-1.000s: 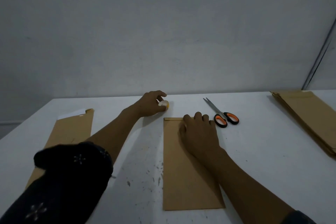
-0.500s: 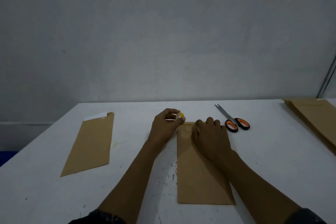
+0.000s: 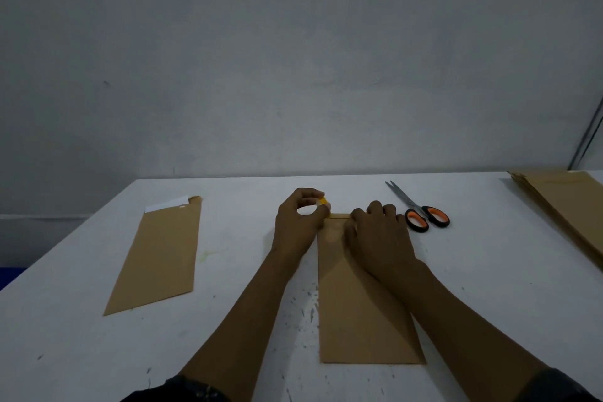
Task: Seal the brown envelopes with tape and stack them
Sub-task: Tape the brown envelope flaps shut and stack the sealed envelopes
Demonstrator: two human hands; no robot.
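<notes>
Since the earlier frames, the left hand has been brought from the bare desk to the far left corner of the middle envelope. A small yellow tape roll is pinched in its curled fingers. The right hand is kept flat, fingers fairly straight, pressed on the envelope's far end. A strip of tape is seen along that far edge. Scissors lie just beside the right hand. Another envelope lies well apart on the left, an envelope stack at the right edge; open desk is left between.
</notes>
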